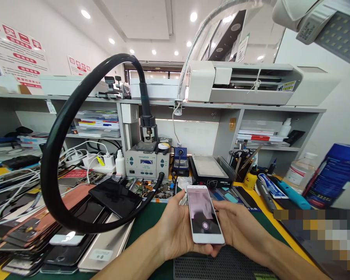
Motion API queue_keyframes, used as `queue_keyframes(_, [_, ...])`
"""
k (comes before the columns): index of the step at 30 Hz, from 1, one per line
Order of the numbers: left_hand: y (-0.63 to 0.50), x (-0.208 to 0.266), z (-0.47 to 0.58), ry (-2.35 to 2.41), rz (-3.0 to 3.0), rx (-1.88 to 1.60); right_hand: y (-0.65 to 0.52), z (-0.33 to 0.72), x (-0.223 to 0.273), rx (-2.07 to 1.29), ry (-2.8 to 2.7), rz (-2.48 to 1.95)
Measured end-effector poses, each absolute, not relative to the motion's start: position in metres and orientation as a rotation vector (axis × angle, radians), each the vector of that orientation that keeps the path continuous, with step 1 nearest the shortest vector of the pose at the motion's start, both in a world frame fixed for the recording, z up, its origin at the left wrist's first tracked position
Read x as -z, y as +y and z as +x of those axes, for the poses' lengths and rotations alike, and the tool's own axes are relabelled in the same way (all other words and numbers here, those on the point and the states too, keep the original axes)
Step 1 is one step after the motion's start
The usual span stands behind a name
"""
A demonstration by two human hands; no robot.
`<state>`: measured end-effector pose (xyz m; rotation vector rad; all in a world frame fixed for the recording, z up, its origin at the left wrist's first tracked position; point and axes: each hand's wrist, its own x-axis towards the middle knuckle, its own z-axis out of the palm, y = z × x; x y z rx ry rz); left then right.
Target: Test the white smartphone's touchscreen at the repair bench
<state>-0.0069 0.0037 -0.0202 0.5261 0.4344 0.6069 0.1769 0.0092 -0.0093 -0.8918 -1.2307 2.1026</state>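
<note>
A white smartphone with its screen lit lies between my two hands, face up and tilted toward me. The screen shows a pinkish picture and a round button near its lower end. My left hand wraps the phone's left edge, with fingers under its lower end. On the other side, my right hand is closed around the right edge, its fingers partly hidden beneath. Below the hands lies a dark perforated mat on the green work surface.
Stacked phones and parts crowd the left, under a looping black hose. Behind stand a hot-air station, a tray of small parts and a flat heating plate. Tools, a bottle and a blue package line the right.
</note>
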Motion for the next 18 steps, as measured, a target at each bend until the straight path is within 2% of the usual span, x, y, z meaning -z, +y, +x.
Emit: queue_keyframes(18, [0.003,0.024,-0.008,0.344,0.543,-0.618,0.000,0.173,0.009,-1.902,-1.241,-1.066])
